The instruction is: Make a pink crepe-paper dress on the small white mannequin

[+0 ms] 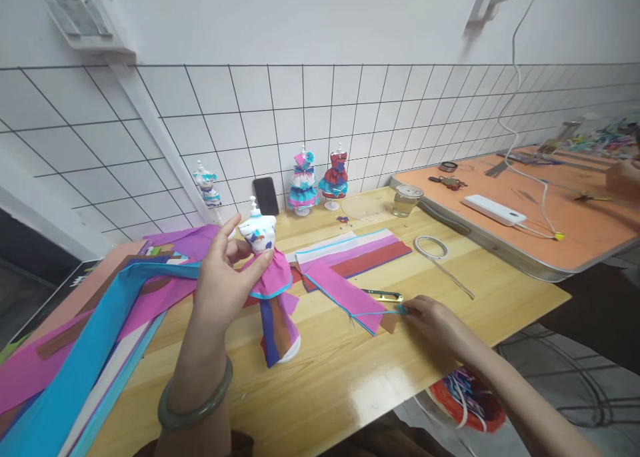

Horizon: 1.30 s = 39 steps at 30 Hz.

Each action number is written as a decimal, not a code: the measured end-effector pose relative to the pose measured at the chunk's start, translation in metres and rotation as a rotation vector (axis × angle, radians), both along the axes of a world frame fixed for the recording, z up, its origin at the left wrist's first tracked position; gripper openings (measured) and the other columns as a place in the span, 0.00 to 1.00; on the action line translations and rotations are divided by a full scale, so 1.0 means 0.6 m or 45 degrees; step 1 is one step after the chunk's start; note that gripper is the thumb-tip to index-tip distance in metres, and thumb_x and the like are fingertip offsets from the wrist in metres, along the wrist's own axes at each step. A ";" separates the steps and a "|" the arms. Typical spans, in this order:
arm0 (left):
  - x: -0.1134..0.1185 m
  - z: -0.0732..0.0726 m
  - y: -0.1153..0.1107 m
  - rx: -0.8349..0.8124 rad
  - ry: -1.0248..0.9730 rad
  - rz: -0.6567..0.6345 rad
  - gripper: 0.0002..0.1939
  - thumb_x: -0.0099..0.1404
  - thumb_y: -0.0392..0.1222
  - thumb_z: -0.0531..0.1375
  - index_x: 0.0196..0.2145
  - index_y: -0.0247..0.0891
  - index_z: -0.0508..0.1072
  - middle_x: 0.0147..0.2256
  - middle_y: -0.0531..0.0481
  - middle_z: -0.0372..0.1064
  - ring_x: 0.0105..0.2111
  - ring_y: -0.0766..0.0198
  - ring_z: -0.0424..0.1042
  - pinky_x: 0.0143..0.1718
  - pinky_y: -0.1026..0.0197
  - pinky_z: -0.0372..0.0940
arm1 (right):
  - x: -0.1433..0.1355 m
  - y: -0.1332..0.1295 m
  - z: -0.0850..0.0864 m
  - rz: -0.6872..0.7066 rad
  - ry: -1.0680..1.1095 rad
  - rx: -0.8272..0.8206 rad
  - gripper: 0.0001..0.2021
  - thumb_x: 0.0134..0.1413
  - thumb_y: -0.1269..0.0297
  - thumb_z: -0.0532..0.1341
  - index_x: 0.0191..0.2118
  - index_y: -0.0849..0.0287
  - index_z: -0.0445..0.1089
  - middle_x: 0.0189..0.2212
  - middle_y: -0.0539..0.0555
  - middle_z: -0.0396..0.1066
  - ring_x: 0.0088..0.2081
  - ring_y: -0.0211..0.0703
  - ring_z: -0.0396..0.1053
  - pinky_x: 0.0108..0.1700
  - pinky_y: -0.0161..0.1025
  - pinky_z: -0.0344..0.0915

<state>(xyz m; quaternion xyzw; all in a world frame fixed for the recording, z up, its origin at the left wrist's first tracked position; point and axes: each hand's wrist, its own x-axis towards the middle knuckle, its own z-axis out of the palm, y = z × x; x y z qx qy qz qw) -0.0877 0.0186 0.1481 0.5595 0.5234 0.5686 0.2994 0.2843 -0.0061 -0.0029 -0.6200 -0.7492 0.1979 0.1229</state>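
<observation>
My left hand (227,273) is wrapped round a small white dress form (259,230) at its waist. The form wears a patterned top and a pink skirt (273,275) edged in blue, with blue and brown strips hanging below. Near the table's front right edge, my right hand (435,320) pinches the end of a thin light-blue thread or strip. That line runs left over a pink fabric piece (345,293). Small thread snips (383,295) lie just behind my right fingertips. White, pink and red fabric strips (370,257) are stacked beyond.
Long fabric strips (107,310) cover the left side. Dressed forms (303,187) and a phone (266,195) stand at the tiled wall. A ribbon roll (431,247), a glass jar (406,202) and an orange table (550,223) are right; a red basket (470,400) sits below.
</observation>
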 end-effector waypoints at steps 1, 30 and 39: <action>0.000 0.000 0.000 -0.003 -0.003 -0.001 0.42 0.50 0.41 0.67 0.60 0.40 0.55 0.35 0.49 0.73 0.40 0.59 0.72 0.43 0.55 0.66 | -0.003 -0.001 -0.003 0.010 -0.027 0.004 0.14 0.56 0.64 0.50 0.39 0.59 0.72 0.37 0.59 0.72 0.38 0.46 0.71 0.41 0.40 0.65; 0.000 -0.008 0.007 0.026 0.062 -0.037 0.41 0.50 0.42 0.67 0.60 0.41 0.56 0.32 0.51 0.72 0.36 0.61 0.72 0.42 0.56 0.66 | 0.135 -0.020 0.071 -0.293 0.349 0.098 0.18 0.54 0.53 0.58 0.44 0.61 0.70 0.37 0.60 0.74 0.37 0.47 0.71 0.39 0.37 0.67; -0.001 -0.009 0.010 0.019 0.074 -0.038 0.41 0.50 0.43 0.67 0.60 0.42 0.56 0.31 0.52 0.71 0.37 0.60 0.72 0.44 0.54 0.65 | 0.113 0.030 -0.002 -0.039 -0.367 0.378 0.17 0.57 0.69 0.48 0.45 0.65 0.71 0.38 0.64 0.73 0.37 0.49 0.72 0.37 0.41 0.65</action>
